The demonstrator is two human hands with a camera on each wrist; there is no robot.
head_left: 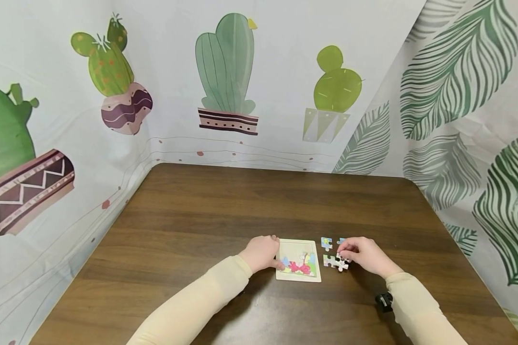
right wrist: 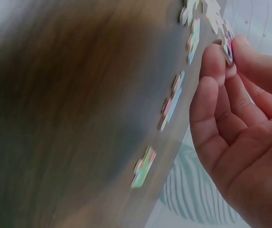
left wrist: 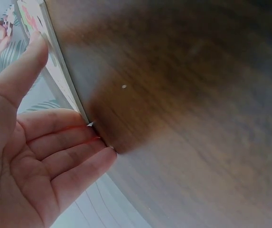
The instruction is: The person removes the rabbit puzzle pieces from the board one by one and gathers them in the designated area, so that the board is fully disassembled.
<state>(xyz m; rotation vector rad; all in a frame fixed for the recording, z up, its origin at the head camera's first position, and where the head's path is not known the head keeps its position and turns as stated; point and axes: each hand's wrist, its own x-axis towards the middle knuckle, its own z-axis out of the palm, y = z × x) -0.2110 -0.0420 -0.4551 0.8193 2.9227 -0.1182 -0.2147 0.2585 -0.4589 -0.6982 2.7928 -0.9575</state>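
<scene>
A square light wooden puzzle tray [head_left: 299, 242] lies on the table, its lower part filled with joined coloured pieces [head_left: 300, 268]. My left hand [head_left: 261, 254] rests at the tray's left edge, thumb on the tray; in the left wrist view the hand [left wrist: 36, 156] has its fingers extended against the table beside the frame. My right hand [head_left: 364, 255] pinches a puzzle piece between thumb and fingers, just right of the tray; the right wrist view shows the hand [right wrist: 245, 118] with the pinched piece [right wrist: 228, 45]. Under and beside it lie loose pieces [head_left: 329, 260].
A blue piece [head_left: 326, 243] lies right of the tray's top corner. In the right wrist view more pieces [right wrist: 172, 100] lie in a row on the table. A black object [head_left: 384, 302] is by the right sleeve. Cloth printed with cacti and leaves stands behind the brown table [head_left: 224, 201].
</scene>
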